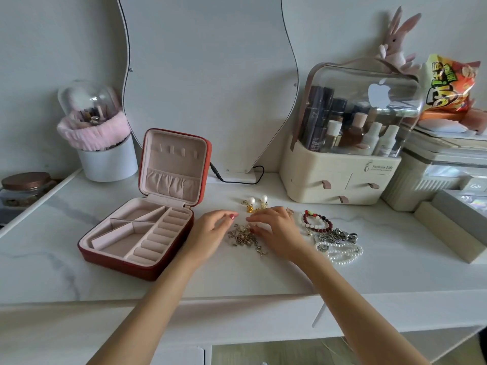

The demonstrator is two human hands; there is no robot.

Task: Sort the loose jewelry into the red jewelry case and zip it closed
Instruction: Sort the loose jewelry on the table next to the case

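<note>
Tangle of thin gold-toned chain jewelry (246, 237) on white marble bench (237, 272), directly beneath loosely spread, empty fingers of right hand (274, 229); left hand (210, 227) just beside, likewise relaxed, gripping nothing. Open red zip-around jewelry case (137, 233) further left, nearer left hand.

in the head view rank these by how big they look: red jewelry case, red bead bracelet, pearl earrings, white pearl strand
1. red jewelry case, by far
2. white pearl strand
3. red bead bracelet, close to the strand
4. pearl earrings
</note>
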